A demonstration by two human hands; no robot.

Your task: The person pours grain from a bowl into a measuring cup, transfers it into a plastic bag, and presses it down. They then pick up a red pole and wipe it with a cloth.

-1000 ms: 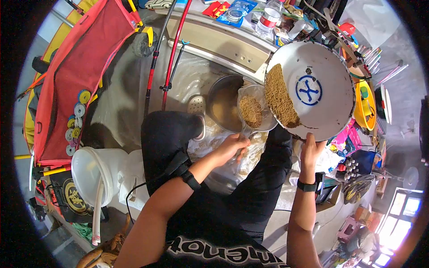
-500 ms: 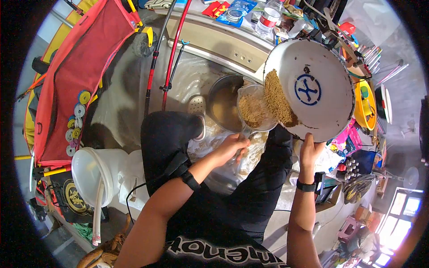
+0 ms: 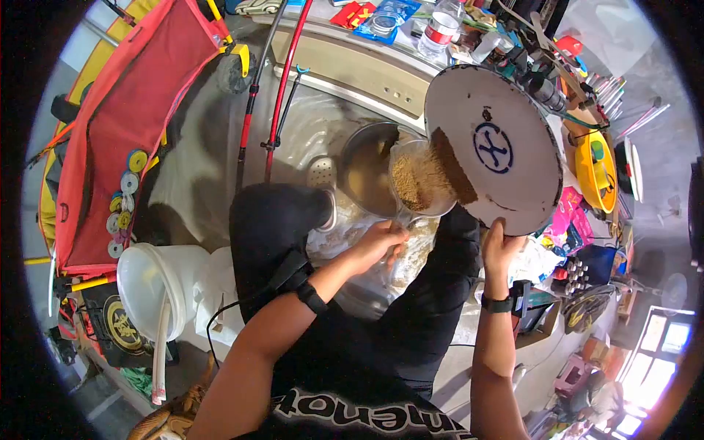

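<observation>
Tilting steeply toward the left, a white enamel basin [image 3: 513, 183] with a blue cross mark stands almost on edge above the person's lap. A band of brown grain [image 3: 452, 167] lies along its lower left rim and spills over into a clear plastic jug [image 3: 433, 209] just beside and below it; the jug already holds a heap of the same grain. The right hand [image 3: 499, 246] is closed on the basin's bottom rim, thumb over the edge, and bears it up. The left hand [image 3: 378, 242] is wrapped round the jug's handle, keeping the jug under the basin's lip. Behind the jug, touching it in view, a round metal pot [image 3: 363, 172] sits on the wet floor, with a pale slotted scoop [image 3: 321, 172] at its left. A white bucket [image 3: 150, 282] stands well to the left, near a red fabric cart [image 3: 125, 125]. Farther off, a beige bench [image 3: 359, 66] carries a water bottle [image 3: 440, 29] and packets.
</observation>
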